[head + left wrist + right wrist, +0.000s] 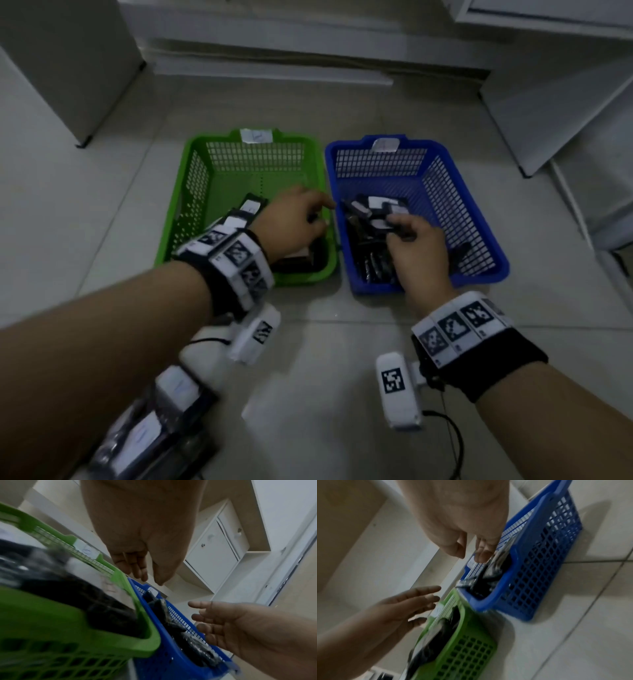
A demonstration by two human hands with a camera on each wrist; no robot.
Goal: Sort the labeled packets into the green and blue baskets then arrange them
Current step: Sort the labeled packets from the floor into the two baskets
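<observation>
Left hand (pixel 294 222) over the near right part of the green basket (pixel 191 192), fingers (pixel 137 566) loose and straight, holding nothing, thumb pointing toward the blue basket (pixel 459 192). Right hand (pixel 418 246) over the near middle of the blue basket, fingers (pixel 484 553) bent down onto the dark packets (pixel 373 212) heaped there; whether gripping one or only touching, cannot tell. Spread and empty-looking in the left wrist view, curled toward a packet edge in the right wrist view.

Under the left palm, a dark packet (pixel 301 258) lying flat at the near end of the green basket; more white-labeled packets (pixel 248 207) in a row just left of that hand. In the blue basket, a jumble of black packets with white labels toward the far left, others standing on edge along the near left wall.

Baskets side by side on the tiled floor (pixel 102 222), nearly touching, green left, blue right, each with a white tag on the far rim. Marker bands and small white cameras on both wrists. More labeled packets (pixel 150 431) blurred at the near left, beneath the left forearm. White cabinets (pixel 561 102) beyond and to the right.
</observation>
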